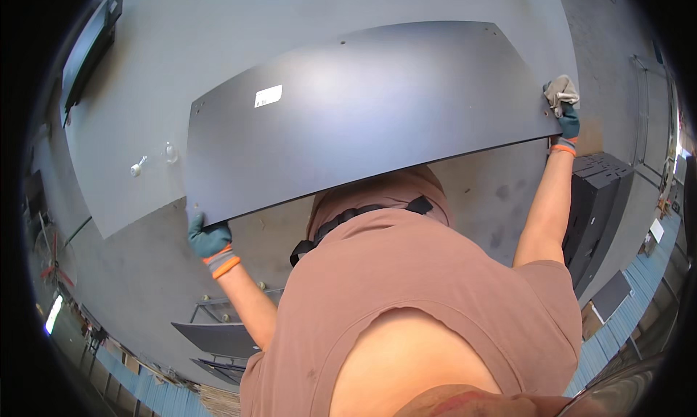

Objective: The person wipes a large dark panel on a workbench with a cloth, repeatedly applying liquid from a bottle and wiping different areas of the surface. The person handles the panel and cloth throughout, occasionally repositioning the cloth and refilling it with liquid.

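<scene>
A wide dark grey panel [348, 119] lies in front of me, tilted so its right end is farther off. It has small holes near its corners and edges and a white label [268, 96] at its upper left. My left hand [209, 238], in a dark green glove with an orange cuff, is closed on the panel's near left corner. At the near right corner is my right hand [569, 124], gloved alike. Its fingers are closed around a crumpled light grey rag [562, 92] beside the panel's edge; some fingers are hidden.
A grey tabletop [160, 47] extends beneath and beyond the panel. A small white-capped bottle [136, 169] and a clear container [170, 153] stand left. Another dark panel [91, 54] is at far left. Dark panels are stacked [599, 199] at right; more panels [214, 337] rest on a rack behind me.
</scene>
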`<state>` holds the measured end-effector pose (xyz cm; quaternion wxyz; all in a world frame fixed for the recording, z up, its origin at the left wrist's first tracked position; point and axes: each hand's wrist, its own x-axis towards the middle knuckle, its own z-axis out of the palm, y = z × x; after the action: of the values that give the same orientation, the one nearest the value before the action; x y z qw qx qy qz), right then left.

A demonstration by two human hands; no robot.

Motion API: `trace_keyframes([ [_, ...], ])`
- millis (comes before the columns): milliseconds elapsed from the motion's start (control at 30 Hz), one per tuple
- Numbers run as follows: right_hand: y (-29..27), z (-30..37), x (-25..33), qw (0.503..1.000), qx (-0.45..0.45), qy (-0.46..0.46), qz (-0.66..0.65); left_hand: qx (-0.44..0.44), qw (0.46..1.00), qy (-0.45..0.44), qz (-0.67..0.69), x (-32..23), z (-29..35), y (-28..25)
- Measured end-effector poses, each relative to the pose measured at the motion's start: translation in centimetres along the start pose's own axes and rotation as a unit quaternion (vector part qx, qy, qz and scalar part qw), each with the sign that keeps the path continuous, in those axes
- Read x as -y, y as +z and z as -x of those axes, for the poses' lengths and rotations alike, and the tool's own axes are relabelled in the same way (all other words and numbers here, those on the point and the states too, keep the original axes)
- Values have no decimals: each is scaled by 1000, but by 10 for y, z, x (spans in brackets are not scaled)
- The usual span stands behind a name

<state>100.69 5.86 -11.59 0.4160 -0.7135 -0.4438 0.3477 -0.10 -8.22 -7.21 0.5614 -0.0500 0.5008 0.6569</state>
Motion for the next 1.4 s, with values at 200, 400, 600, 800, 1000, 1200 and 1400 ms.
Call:
trace_keyframes([
  [200,44,37,-63,934,-243,155,-211,-186,979,-27,74,64,-43,-33],
  [400,129,37,15,964,-185,141,-133,-231,965,-61,104,113,-75,-86],
  [600,275,40,87,793,198,201,-539,-279,952,-99,81,121,-88,-91],
  [800,376,88,147,694,340,193,-604,-210,867,240,-382,139,-81,61],
  [1000,422,133,222,692,396,263,-543,300,895,62,-322,220,-33,213],
  [1200,410,126,192,851,386,207,-289,255,846,93,-459,266,4,290],
  [1400,364,92,154,913,223,172,-296,268,849,35,-454,289,2,293],
])
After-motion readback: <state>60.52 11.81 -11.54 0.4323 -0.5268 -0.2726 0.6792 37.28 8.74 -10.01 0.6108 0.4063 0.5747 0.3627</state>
